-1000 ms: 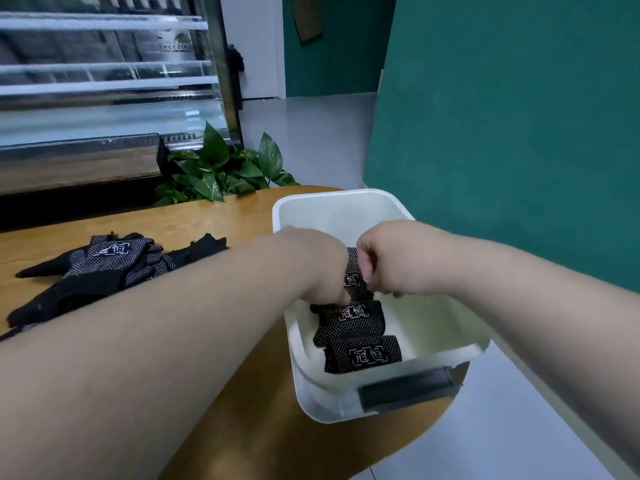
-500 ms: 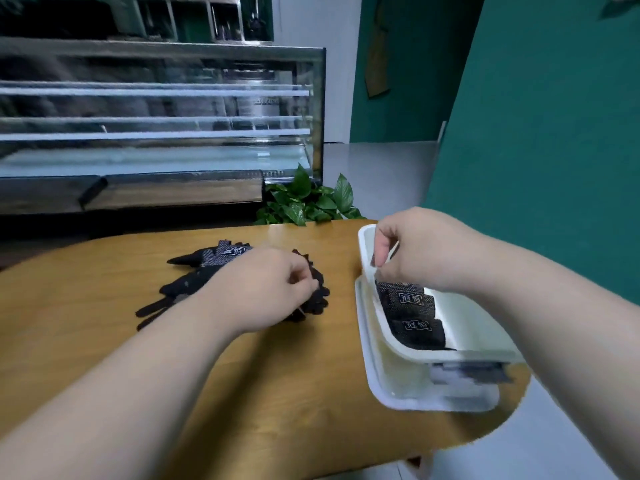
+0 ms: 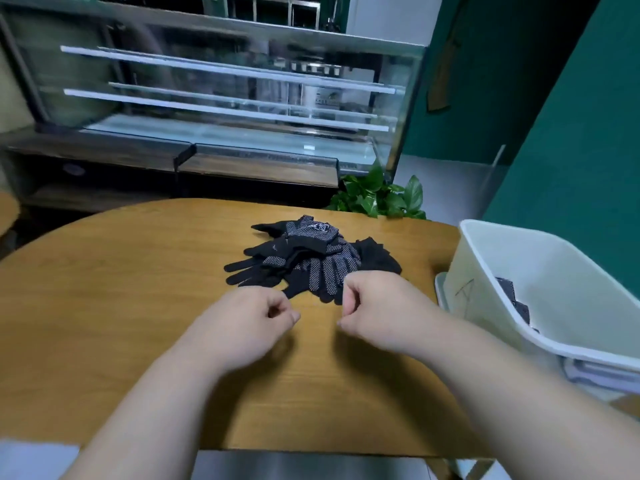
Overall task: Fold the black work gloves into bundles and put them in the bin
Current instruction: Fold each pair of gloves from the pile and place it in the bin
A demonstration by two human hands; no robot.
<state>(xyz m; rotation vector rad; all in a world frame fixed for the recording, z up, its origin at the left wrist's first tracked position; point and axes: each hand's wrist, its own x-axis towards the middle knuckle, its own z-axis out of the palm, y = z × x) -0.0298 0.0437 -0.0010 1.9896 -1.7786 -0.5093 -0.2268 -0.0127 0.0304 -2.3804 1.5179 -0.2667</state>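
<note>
Black dot-grip fabric work gloves (image 3: 308,261) lie heaped on the wooden tabletop (image 3: 138,306) beside the white plastic bin (image 3: 554,271), and with the left hand (image 3: 256,320) and right hand (image 3: 377,306) curled empty just before them, grasping a pair to fold looks next.

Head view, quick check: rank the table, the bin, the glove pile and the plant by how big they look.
1. table
2. bin, though it is close to the camera and cut off by the frame edge
3. glove pile
4. plant, which sits farther back, so its real size is unsure
</note>
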